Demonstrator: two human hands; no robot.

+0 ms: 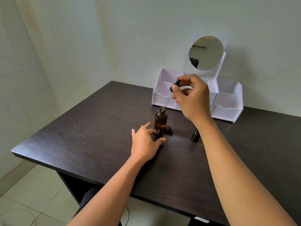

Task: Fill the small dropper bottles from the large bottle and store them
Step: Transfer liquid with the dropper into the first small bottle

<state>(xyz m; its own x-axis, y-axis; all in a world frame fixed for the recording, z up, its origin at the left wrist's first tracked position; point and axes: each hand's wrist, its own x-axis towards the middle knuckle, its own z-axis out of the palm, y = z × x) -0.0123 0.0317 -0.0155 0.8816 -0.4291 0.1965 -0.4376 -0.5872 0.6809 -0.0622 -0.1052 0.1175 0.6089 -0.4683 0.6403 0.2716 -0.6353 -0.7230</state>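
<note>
The large amber bottle (161, 118) stands open on the dark table (91, 131). My right hand (192, 97) pinches a black-bulbed dropper (174, 86) above it, and the glass pipette tip sits at the bottle's mouth. Just in front of the large bottle, my left hand (145, 142) holds a small open dropper bottle (159, 134) between thumb and fingers on the table. A small dropper cap (169, 129) lies beside the large bottle. Another small amber bottle (195, 136) stands to the right, partly hidden by my right forearm.
A white organiser (228, 101) with open compartments and a round mirror (206, 53) stands at the back of the table against the wall. The table's left edge drops to a tiled floor.
</note>
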